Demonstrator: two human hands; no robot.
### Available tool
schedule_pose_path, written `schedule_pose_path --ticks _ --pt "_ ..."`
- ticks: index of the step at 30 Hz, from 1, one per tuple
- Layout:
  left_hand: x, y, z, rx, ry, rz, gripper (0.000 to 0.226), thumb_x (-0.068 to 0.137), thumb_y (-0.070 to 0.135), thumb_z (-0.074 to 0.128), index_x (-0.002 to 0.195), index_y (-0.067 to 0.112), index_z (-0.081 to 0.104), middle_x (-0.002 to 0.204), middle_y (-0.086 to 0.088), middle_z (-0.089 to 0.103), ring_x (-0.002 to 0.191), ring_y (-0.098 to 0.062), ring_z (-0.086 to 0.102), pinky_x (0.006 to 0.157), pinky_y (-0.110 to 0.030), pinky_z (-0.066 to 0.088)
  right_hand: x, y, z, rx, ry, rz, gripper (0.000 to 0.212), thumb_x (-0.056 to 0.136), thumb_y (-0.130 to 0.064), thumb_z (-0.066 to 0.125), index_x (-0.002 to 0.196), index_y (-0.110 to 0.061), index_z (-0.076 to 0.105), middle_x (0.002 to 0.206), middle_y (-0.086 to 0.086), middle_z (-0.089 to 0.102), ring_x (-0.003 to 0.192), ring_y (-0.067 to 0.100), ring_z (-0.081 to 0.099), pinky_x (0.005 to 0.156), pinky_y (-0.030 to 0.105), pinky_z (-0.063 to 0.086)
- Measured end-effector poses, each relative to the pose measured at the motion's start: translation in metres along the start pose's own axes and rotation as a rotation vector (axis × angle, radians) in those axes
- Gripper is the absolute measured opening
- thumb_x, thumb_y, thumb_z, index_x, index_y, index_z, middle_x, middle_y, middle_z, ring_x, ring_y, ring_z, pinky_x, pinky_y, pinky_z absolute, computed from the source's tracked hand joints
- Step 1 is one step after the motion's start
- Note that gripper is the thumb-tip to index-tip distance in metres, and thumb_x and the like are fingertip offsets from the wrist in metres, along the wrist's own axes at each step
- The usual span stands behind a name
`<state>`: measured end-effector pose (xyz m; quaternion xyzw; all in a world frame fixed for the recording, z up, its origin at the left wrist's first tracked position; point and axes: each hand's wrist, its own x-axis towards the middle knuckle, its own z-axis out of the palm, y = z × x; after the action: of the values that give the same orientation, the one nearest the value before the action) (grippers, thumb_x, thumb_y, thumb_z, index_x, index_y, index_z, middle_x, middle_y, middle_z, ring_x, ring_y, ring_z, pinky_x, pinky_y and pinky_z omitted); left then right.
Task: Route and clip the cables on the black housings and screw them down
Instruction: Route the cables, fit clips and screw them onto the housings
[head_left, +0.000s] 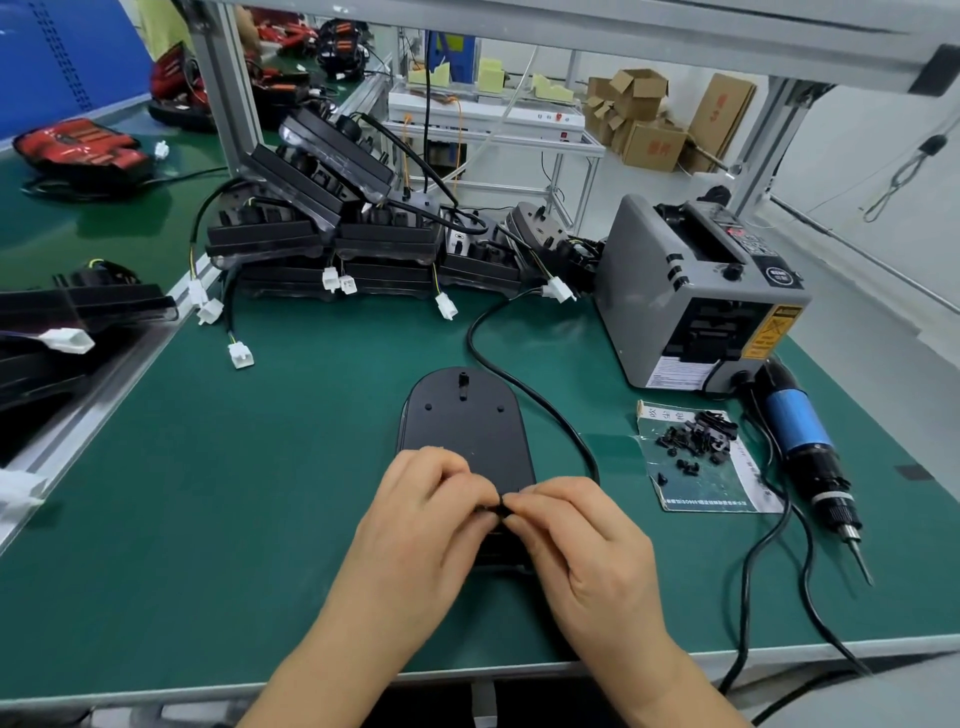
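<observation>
A pile of black housings (332, 234) with white plugs sits at the back left of the green mat (260, 467). In the middle, one black housing (465, 421) lies flat. The left hand (421, 514) and right hand (576, 535) meet over its near end. Their fingertips pinch a tiny black piece (500, 512), maybe a clip. A black cable (540, 402) curves along the housing's right side. Further right lie small black screws (696, 434) and an electric screwdriver (800, 431).

Green bench (260, 493) bears housing (462, 415), screwdriver (800, 431), dispenser (691, 291), perhaps a bag (701, 483).

Matt black plastic housing (467, 421)
</observation>
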<state>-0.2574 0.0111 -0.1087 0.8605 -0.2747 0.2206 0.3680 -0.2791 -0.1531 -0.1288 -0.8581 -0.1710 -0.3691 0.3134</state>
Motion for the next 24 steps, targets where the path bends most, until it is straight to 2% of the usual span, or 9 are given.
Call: schedule_pose_path --ticks 1,3,7,13,18,20,24 --pt "0.000 -0.001 -0.001 -0.023 0.001 -0.034 0.017 0.084 0.029 0.054 0.089 0.015 0.062 0.093 0.006 0.051 0.091 -0.011 0.046 0.080 -0.023 0.042 0.000 0.000 0.000 -0.005 0.002 -0.005 0.019 0.092 -0.019 0.059 0.093 -0.007 0.074 0.090 0.003 0.066 0.083 0.017 0.064 0.073 0.028 0.053" --pt "0.001 0.000 -0.001 -0.027 -0.008 -0.093 0.018 0.080 0.029 0.056 0.090 0.016 0.063 0.096 0.009 0.051 0.093 -0.008 0.045 0.083 -0.014 0.037 0.001 0.001 0.001 -0.013 0.009 -0.021 0.018 0.091 -0.019 0.061 0.094 -0.008 0.074 0.091 0.002 0.066 0.084 0.016 0.063 0.074 0.027 0.053" --pt "0.004 0.000 -0.002 -0.052 -0.048 -0.128 0.004 0.075 0.017 0.063 0.079 0.017 0.062 0.089 0.012 0.051 0.088 -0.005 0.046 0.080 -0.014 0.037 0.003 0.001 0.002 -0.050 0.006 -0.085 0.016 0.091 -0.018 0.062 0.094 -0.007 0.074 0.089 0.003 0.065 0.082 0.019 0.062 0.074 0.028 0.052" --pt "0.006 0.001 -0.008 -0.120 -0.116 -0.165 0.003 0.076 0.019 0.062 0.080 0.020 0.062 0.091 0.017 0.050 0.092 -0.003 0.046 0.081 -0.010 0.035 0.007 0.001 0.004 -0.077 -0.010 -0.020 0.019 0.091 -0.025 0.060 0.090 -0.010 0.072 0.090 -0.001 0.067 0.082 0.017 0.064 0.070 0.033 0.053" --pt "0.014 -0.004 -0.020 -0.258 -0.227 -0.221 0.006 0.081 0.029 0.062 0.086 0.032 0.062 0.099 0.021 0.051 0.104 -0.004 0.048 0.085 -0.006 0.032 0.010 0.000 0.003 -0.095 -0.015 -0.061 0.018 0.090 -0.021 0.061 0.090 -0.009 0.073 0.089 0.000 0.069 0.081 0.017 0.064 0.072 0.032 0.053" --pt "0.018 -0.005 -0.018 -0.192 -0.260 -0.205 0.007 0.085 0.033 0.064 0.092 0.034 0.061 0.100 0.023 0.050 0.108 0.001 0.044 0.087 -0.006 0.030 0.010 0.002 0.002 -0.075 -0.023 -0.086 0.016 0.090 -0.017 0.061 0.090 -0.007 0.073 0.090 0.001 0.069 0.082 0.018 0.064 0.072 0.032 0.053" --pt "0.018 -0.002 -0.009 -0.083 -0.249 -0.173 0.022 0.085 0.036 0.063 0.105 0.026 0.066 0.104 0.025 0.048 0.110 0.009 0.036 0.092 -0.003 0.025 0.011 0.003 0.000 0.007 -0.029 -0.087 0.015 0.091 -0.013 0.060 0.088 -0.005 0.072 0.092 0.001 0.069 0.083 0.017 0.064 0.075 0.031 0.052"
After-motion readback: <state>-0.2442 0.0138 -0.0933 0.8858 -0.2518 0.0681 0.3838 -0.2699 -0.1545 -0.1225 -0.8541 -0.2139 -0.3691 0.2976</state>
